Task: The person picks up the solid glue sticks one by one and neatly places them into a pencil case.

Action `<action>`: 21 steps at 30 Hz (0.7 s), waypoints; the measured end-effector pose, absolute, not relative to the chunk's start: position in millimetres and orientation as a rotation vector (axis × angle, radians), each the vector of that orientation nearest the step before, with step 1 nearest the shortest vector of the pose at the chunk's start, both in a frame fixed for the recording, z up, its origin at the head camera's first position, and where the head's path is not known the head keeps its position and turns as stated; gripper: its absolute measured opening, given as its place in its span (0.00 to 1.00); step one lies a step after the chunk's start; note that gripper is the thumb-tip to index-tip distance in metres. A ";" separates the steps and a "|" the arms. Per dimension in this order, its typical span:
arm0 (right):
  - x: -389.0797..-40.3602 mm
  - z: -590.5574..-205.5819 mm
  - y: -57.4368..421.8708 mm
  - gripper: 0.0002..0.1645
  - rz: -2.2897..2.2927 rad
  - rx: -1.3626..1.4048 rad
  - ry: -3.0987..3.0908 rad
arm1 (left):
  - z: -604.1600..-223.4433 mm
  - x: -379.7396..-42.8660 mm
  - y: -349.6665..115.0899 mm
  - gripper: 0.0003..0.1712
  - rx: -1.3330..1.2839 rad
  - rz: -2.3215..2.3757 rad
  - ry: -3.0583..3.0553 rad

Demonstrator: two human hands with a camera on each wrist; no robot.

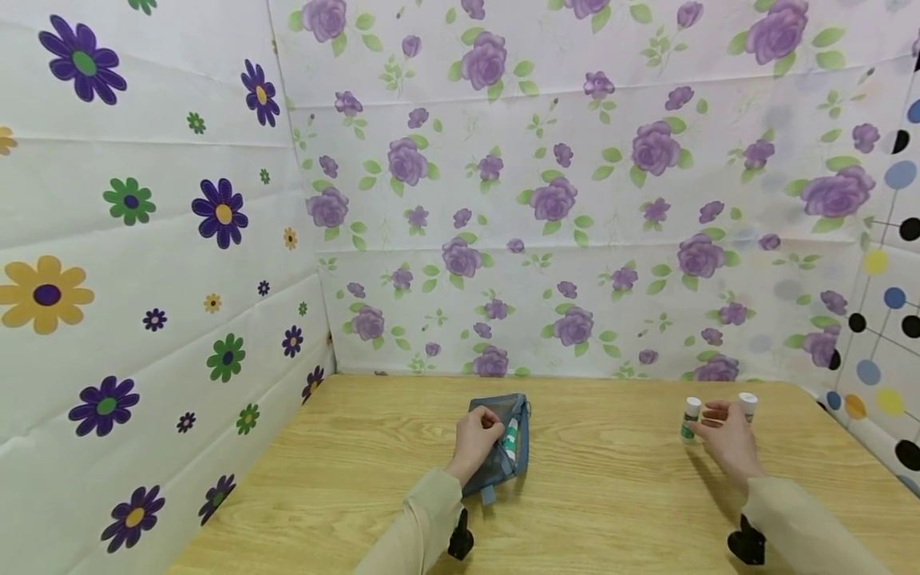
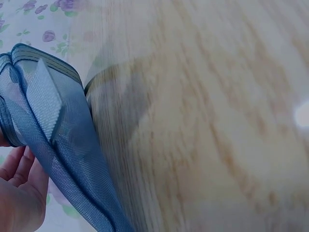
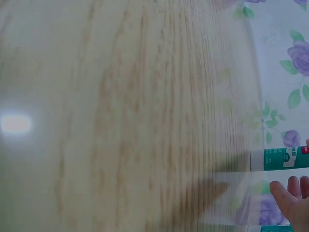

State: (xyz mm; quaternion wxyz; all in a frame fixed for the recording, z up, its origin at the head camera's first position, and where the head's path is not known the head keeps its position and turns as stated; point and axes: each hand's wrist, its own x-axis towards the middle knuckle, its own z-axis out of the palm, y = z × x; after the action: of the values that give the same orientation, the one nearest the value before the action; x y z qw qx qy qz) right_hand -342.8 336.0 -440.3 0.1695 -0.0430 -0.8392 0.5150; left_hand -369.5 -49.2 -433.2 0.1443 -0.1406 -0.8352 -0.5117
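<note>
A blue mesh zip pouch (image 1: 491,459) lies on the table with its mouth partly spread. Inside its opening shows a white-and-green glue stick (image 1: 511,439). My left hand (image 1: 474,439) pinches the pouch's edge; in the left wrist view, fingers (image 2: 21,166) are partly behind the blue mesh. To the right, my right hand (image 1: 729,443) is beside an upright glue stick (image 1: 691,419) with a white cap, its fingers spread around it. Fingertips (image 3: 285,193) show slightly apart from that glue stick (image 3: 277,158) in the right wrist view. Another glue stick (image 1: 748,403) stands behind the hand, partly hidden.
The wood-grain table (image 1: 596,479) spreads between the two hands. A rose-print sheet (image 1: 575,200) hangs along its back edge. Flower-print (image 1: 144,319) and dotted (image 1: 891,335) sheets wall in the left and right sides.
</note>
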 end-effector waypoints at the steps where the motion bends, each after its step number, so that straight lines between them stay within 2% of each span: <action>1: -343.6 -440.1 336.1 0.35 1.467 -0.120 -2.386 | -432.9 -369.4 -49.1 0.03 -0.402 -1.478 -2.408; 9: -349.8 -440.4 332.8 0.33 1.516 -0.175 -2.338 | -432.3 -370.1 -48.7 0.02 -0.389 -1.480 -2.410; 21: -363.0 -450.8 337.1 0.37 1.531 -0.193 -2.353 | -435.2 -371.8 -49.6 0.02 -0.434 -1.486 -2.369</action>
State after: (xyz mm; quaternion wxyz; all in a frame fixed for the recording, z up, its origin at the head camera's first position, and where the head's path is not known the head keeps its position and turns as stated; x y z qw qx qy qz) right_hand -363.0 337.1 -450.8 0.1631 -0.0678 -0.8249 0.5369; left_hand -371.8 -49.6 -435.2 0.1554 -0.1516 -0.8269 -0.5188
